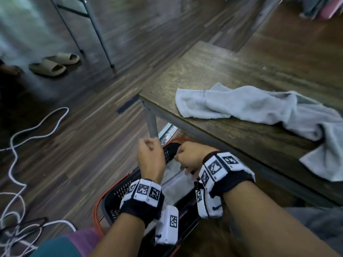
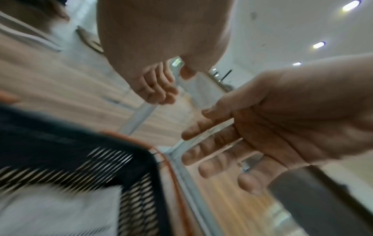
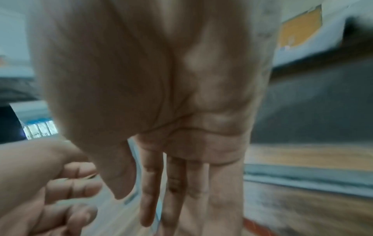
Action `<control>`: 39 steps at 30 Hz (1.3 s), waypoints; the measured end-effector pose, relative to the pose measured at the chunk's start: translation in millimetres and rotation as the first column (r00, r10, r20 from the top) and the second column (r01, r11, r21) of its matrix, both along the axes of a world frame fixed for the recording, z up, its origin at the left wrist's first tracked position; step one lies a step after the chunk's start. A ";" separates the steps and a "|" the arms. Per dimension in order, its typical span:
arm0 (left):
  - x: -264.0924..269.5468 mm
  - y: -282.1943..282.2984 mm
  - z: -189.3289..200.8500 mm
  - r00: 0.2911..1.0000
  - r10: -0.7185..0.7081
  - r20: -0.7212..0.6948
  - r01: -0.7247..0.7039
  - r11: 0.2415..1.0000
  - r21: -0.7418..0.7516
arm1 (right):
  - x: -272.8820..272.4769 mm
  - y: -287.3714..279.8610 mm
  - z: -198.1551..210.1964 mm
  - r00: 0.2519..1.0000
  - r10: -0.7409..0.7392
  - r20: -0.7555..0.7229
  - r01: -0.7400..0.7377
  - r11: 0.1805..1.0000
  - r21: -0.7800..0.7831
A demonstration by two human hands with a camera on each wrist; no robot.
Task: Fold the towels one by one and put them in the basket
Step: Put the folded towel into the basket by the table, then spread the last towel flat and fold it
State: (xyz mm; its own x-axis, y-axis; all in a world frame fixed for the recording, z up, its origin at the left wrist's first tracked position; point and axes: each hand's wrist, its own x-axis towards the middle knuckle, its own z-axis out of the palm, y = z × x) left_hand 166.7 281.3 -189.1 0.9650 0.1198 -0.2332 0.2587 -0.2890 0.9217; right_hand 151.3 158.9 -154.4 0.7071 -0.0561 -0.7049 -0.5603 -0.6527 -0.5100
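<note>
A black mesh basket (image 1: 118,191) with red handles stands on the floor beside the table leg. Inside it lies a folded pale towel (image 1: 176,184), also seen blurred in the left wrist view (image 2: 50,212). My left hand (image 1: 150,154) hovers over the basket's far left rim with its fingers (image 2: 157,91) curled and nothing in them. My right hand (image 1: 189,158) is just above the towel, fingers (image 3: 173,183) straight and pointing down; whether they touch it I cannot tell. Crumpled pale blue towels (image 1: 241,106) lie on the wooden table (image 1: 222,71).
One towel (image 1: 324,156) hangs over the table's near edge at the right. The grey table leg (image 1: 153,127) stands right behind the basket. White cable (image 1: 27,136) loops over the floor at the left. Slippers (image 1: 55,64) and metal frame legs (image 1: 92,25) are farther off.
</note>
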 end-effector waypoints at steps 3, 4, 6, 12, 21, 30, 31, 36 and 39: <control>20.4 -28.2 52.0 0.964 0.030 0.266 -0.008 0.996 -0.085 | -5.1 -24.3 57.7 0.992 0.001 0.123 0.003 0.999 -0.032; 28.8 -42.0 63.7 0.951 -0.039 0.306 0.063 0.996 -0.067 | -8.2 -37.1 76.4 0.986 -0.009 0.167 0.019 0.998 -0.059; 45.0 -72.7 76.0 0.905 -0.278 0.322 0.263 0.961 0.090 | -14.8 -65.9 109.9 0.973 -0.022 0.228 0.051 0.991 -0.123; 55.6 -123.8 65.4 0.709 -0.705 0.004 0.419 0.426 0.802 | -37.7 -144.8 151.9 0.935 -0.149 0.323 0.234 0.941 -0.243; 17.1 -189.8 169.5 0.476 -0.751 0.458 0.706 0.637 0.311 | -79.9 -200.2 163.6 0.855 -0.051 0.516 0.307 0.852 -0.424; -54.7 -275.3 269.5 0.467 -0.791 0.395 0.834 0.542 0.102 | -181.0 -234.5 201.1 0.278 -0.341 0.898 0.768 0.641 0.006; -67.2 -281.6 276.0 0.455 -0.796 0.399 0.852 0.519 0.063 | -195.4 -237.3 207.6 0.285 -0.394 0.874 0.717 0.693 0.078; -133.0 -300.0 303.7 0.273 -0.879 0.391 0.962 0.252 -0.105 | -259.4 -242.5 232.6 0.246 -0.311 0.918 0.666 0.742 0.073; -163.9 -305.5 310.6 0.234 -0.894 0.382 0.972 0.210 -0.103 | -288.4 -249.6 245.0 0.200 -0.280 0.939 0.689 0.722 0.068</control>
